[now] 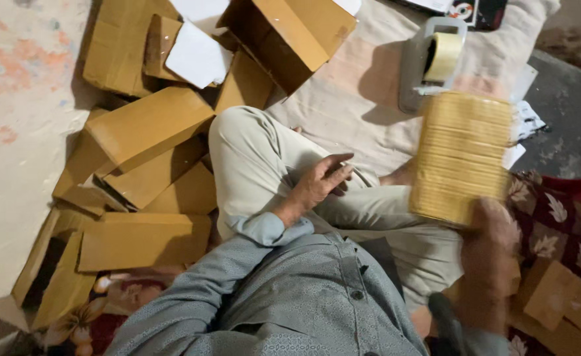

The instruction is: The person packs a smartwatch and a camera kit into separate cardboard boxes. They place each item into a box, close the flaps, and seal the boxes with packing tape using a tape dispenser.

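Note:
I sit cross-legged on a cloth-covered floor. My right hand (pixel 491 260) grips the lower edge of a yellow, ribbed rectangular stack (pixel 462 155) and holds it up above my right knee; the stack is blurred. My left hand (pixel 320 181) rests on my left thigh with the fingers loosely apart and nothing in it. A heap of brown cardboard boxes (pixel 149 125) lies just left of my left knee, within reach of that hand.
A grey tape dispenser (pixel 429 59) with a pale tape roll stands on the beige cloth (pixel 356 99) ahead. An open box (pixel 290 36) tilts at the top. A red floral mat (pixel 560 211) and cardboard pieces (pixel 557 296) lie at right.

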